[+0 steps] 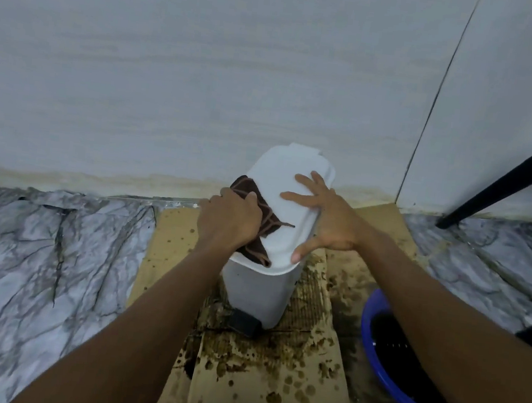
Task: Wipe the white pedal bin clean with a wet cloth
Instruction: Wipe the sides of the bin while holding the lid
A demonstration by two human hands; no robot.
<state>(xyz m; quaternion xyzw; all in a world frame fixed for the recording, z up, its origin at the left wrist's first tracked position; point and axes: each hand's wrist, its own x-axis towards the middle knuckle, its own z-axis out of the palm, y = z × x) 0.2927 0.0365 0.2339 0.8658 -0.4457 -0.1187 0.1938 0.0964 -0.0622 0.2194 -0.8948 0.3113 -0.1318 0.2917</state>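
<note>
The white pedal bin [258,290] stands upright on cardboard near the wall, lid [289,174] closed, with a black pedal [244,321] at its base. A dark brown cloth [263,224] with lighter lines lies over the left part of the lid and hangs over its front rim. My left hand [227,221] is closed on the cloth and presses it to the lid. My right hand [326,216] lies flat on the right side of the lid, fingers spread, thumb hooked over the front rim.
Flattened cardboard [267,377], spotted with dark wet stains, covers the marble-patterned floor [35,268]. A blue basin [405,366] with dark water sits to the right, partly behind my right forearm. Black chair legs [508,182] slant at the far right. A pale wall [207,62] is close behind.
</note>
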